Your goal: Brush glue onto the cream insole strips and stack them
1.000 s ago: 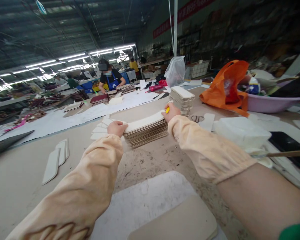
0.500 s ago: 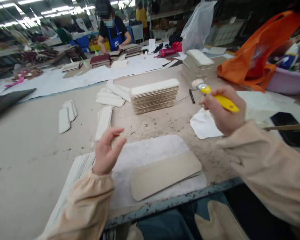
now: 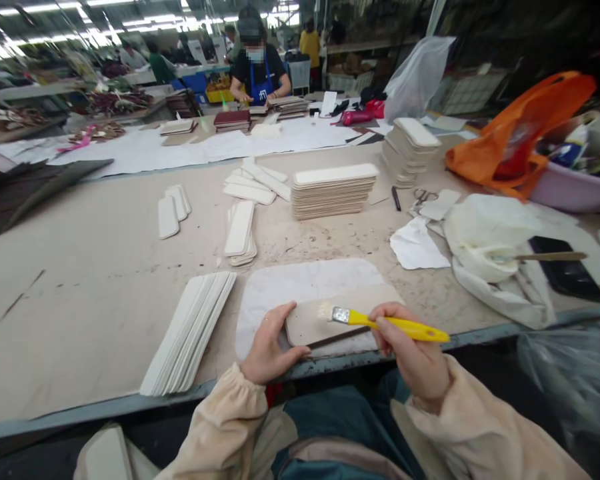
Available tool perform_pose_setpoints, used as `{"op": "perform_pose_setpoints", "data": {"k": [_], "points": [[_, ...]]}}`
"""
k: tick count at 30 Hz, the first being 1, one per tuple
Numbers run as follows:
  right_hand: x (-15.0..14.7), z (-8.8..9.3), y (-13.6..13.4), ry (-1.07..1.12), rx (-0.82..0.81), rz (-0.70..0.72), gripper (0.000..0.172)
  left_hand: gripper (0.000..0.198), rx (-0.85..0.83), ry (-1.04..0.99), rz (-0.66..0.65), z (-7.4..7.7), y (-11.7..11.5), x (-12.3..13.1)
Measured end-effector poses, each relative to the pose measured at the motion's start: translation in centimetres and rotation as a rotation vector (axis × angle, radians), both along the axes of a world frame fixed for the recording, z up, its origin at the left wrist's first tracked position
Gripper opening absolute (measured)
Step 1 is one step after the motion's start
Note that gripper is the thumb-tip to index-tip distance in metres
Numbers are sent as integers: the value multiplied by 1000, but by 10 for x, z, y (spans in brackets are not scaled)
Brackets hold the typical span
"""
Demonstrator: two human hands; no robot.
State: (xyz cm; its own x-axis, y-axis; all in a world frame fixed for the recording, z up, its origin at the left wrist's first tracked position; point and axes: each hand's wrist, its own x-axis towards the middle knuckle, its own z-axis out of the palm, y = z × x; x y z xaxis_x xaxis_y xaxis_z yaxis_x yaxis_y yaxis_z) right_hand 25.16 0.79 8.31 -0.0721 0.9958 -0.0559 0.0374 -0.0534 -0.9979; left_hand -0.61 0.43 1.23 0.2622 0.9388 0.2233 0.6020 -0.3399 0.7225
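Note:
My right hand (image 3: 414, 350) grips a yellow-handled brush (image 3: 387, 322), its bristles resting on a beige rounded board piece (image 3: 330, 313). That piece lies on a white mat (image 3: 300, 283) at the table's near edge. My left hand (image 3: 270, 347) presses on the piece's left end, thumb on top and fingers curled at its edge. Both arms wear beige sleeves.
A fanned row of white strips (image 3: 190, 330) lies left of the mat. Two stacks of board pieces (image 3: 333, 190) (image 3: 410, 150) stand further back, with loose strips (image 3: 240, 230) nearby. Scissors (image 3: 423, 195), white cloths (image 3: 485, 233), an orange bag (image 3: 515, 133) and a basin (image 3: 575, 190) sit right. A person in a blue apron (image 3: 257, 63) works beyond.
Both hands left the far stack and came back to the near edge. My left hand now holds down the beige piece and the brush has dropped onto it.

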Motion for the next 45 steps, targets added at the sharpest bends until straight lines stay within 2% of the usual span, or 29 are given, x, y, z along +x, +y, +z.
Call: {"op": "perform_pose_setpoints", "data": {"k": [9, 15, 19, 30, 36, 39, 43, 45], "points": [[-42, -7, 23, -89, -16, 209, 25, 96, 9, -28, 24, -5, -2, 0], [-45, -10, 31, -215, 14, 182, 22, 101, 18, -10, 36, -5, -1, 0], [-24, -9, 36, -298, -1, 107, 22, 101, 47, 11, 30, -6, 0, 0], [65, 5, 50, -570, 53, -131, 26, 99, 77, 48, 30, -10, 1, -2], [82, 12, 48, -744, 168, -220, 25, 97, 93, 54, 28, -10, 2, -2], [68, 16, 37, -620, 184, -235, 22, 96, 99, 51, 16, -9, 1, -2], [23, 12, 21, -78, -25, -115, 23, 97, 100, 38, 6, -6, 0, -1], [-3, 6, 15, 88, -116, -9, 25, 99, 104, 27, 2, -5, 0, 0]]}}
